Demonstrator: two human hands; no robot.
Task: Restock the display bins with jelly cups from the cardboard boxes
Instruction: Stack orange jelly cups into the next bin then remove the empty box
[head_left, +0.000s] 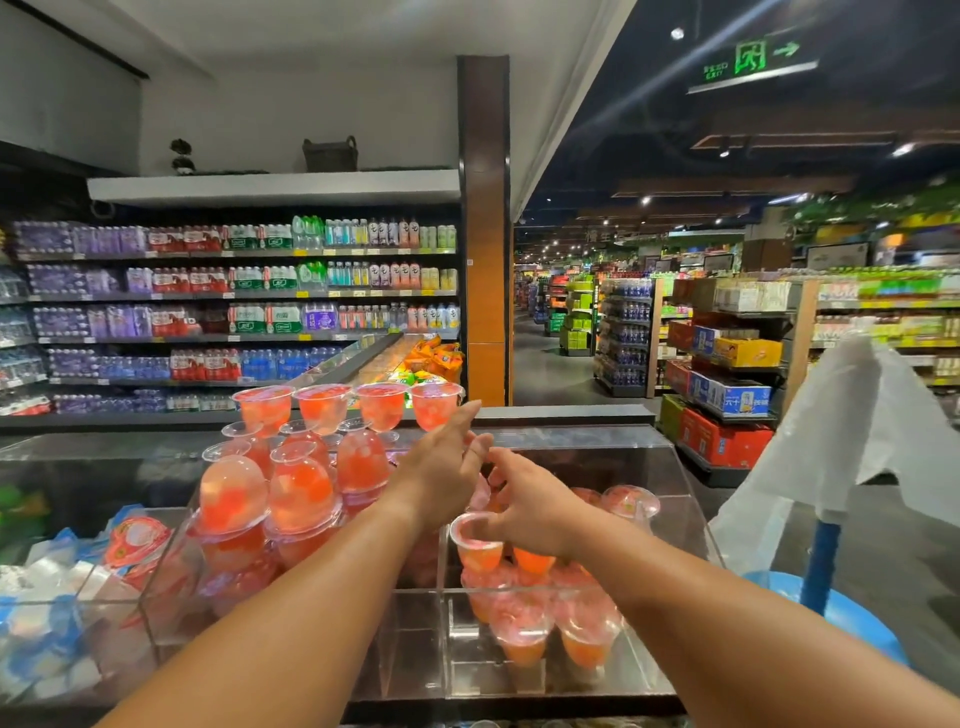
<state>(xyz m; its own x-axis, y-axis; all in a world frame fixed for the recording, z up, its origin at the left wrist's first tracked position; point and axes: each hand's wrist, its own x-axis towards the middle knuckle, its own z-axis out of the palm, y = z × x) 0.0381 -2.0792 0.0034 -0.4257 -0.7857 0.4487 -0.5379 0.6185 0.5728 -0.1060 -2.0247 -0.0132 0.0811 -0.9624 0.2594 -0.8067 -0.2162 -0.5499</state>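
Working from the left, we see a clear bin (78, 613) of blue and white packets, not jelly cups, and beside it the middle bin (166, 587) stacked high with red jelly cups (301, 488), some upside down, rising to a top row of four upright cups (322, 408) along the back ledge; that section looks done to us. Our left hand (441, 467) reaches over this stack with fingers straight and nothing in it. Our right hand (524, 506) hovers over the right bin (675, 519), fingers loosely curled just above an upright cup (475, 543); we cannot tell whether it grips that cup. This bin holds only a low layer of cups, so we judge most filling remains here. No cardboard box shows. A white plastic bag (862, 431) hangs at far right.
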